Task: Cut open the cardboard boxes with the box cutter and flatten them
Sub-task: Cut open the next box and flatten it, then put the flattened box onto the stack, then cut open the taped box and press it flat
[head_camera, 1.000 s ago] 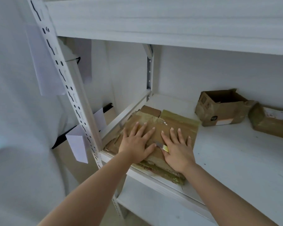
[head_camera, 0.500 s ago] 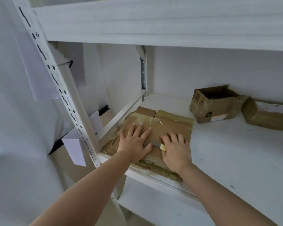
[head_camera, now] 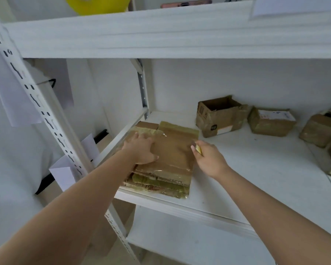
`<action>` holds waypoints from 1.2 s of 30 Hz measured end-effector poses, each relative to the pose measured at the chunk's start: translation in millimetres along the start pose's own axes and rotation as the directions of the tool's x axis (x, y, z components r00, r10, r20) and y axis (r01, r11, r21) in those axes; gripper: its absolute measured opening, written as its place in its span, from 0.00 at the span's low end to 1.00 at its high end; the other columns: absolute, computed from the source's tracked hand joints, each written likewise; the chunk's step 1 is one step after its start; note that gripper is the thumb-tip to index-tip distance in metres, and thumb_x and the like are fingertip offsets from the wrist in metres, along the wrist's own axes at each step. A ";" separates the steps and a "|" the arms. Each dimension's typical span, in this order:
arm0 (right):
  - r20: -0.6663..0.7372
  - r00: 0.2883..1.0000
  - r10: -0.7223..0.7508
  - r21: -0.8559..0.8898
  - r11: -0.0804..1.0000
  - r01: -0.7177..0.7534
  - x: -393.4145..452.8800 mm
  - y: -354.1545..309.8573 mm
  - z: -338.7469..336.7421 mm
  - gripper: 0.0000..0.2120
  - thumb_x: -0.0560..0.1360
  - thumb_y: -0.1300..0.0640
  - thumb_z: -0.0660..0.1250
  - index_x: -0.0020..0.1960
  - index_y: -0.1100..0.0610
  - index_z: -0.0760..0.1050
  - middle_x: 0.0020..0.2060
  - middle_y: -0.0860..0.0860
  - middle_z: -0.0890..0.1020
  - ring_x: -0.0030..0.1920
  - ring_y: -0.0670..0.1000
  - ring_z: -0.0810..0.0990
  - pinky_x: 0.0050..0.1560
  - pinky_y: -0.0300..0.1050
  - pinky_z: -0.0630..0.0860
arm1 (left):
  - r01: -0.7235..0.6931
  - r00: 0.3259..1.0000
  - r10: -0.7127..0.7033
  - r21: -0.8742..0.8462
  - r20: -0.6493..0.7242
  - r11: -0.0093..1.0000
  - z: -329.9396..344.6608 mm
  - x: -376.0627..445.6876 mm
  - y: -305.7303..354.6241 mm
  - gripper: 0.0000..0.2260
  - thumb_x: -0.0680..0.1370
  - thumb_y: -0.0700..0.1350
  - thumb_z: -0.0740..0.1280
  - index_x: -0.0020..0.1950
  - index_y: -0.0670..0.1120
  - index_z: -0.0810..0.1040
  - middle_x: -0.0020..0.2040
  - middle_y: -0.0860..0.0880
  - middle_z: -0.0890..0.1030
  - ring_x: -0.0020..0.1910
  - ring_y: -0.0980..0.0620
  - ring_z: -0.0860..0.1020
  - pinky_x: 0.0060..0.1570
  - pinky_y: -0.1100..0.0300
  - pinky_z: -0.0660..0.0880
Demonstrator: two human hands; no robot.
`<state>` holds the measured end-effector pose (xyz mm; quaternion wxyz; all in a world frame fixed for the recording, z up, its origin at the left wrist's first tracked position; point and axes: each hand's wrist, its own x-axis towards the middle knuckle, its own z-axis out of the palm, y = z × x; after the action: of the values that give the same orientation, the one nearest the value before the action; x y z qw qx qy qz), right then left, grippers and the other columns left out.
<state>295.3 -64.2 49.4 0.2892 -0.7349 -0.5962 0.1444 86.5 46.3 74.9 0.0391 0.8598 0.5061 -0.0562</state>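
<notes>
White metal shelving filled the whole view, with a white shelf [head_camera: 237, 169] at about chest height carrying all the cardboard. Near its front left corner sat a stack of flattened boxes [head_camera: 172, 150], brown and shiny with packing tape, long axis running from the front edge back toward the wall, with a greenish taped layer poking out underneath at the front.

The left hand [head_camera: 141, 148] lay flat on the left part of the stack, fingers straight and spread, pressing down on the top sheet. The right hand [head_camera: 208, 159] was just off the stack's right edge, fingers curled around the box cutter [head_camera: 198, 149]. Only a bit of its yellow body stuck out of the fist, pointing up and back-left toward the stack's right edge; I couldn't make out the blade or whether it touched the cardboard.

Further back on the shelf, well apart from the stack, an open box [head_camera: 220, 115] lay tipped with its opening facing up, crumpled on one side. Just right of that was a sealed box [head_camera: 271, 122] with a white label on top, and another taped box [head_camera: 321, 131] near the right edge of view.

Up on the shelf above, something yellow [head_camera: 97, 4] was partly cut off. Some white paper sheets [head_camera: 61, 176] hung off the slotted upright [head_camera: 46, 119] on the left.
</notes>
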 end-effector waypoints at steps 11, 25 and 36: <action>-0.155 0.984 0.085 -0.101 0.990 -0.101 -48.6 83.1 -70.7 0.06 0.81 0.54 0.56 0.46 0.54 0.66 0.40 0.52 0.74 0.44 0.57 0.75 0.38 0.45 0.65 | -0.336 0.906 0.314 -0.029 -0.284 0.941 -5.7 5.8 147.0 0.24 0.78 0.53 0.62 0.73 0.48 0.65 0.72 0.43 0.66 0.73 0.43 0.60 0.70 0.46 0.61; -0.182 0.976 0.119 -0.126 0.982 -0.143 -60.3 166.6 -131.6 0.08 0.81 0.54 0.55 0.46 0.56 0.66 0.43 0.59 0.78 0.45 0.60 0.76 0.38 0.46 0.65 | -0.229 0.934 0.233 0.049 -0.272 0.972 -15.0 103.0 227.3 0.23 0.78 0.48 0.62 0.73 0.51 0.65 0.78 0.43 0.48 0.77 0.43 0.44 0.72 0.42 0.54; -0.217 0.963 0.157 -0.136 0.972 -0.189 -64.5 170.2 -118.9 0.11 0.82 0.51 0.53 0.44 0.55 0.66 0.37 0.52 0.73 0.41 0.55 0.71 0.38 0.45 0.64 | -0.194 0.966 0.224 0.216 -0.126 0.957 -6.4 157.4 210.2 0.21 0.76 0.52 0.61 0.68 0.49 0.72 0.75 0.40 0.59 0.74 0.36 0.52 0.69 0.40 0.60</action>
<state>480.5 -176.9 33.3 0.2769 -0.8156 -0.5060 0.0456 346.5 81.6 62.0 -0.0803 0.9099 0.4053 -0.0384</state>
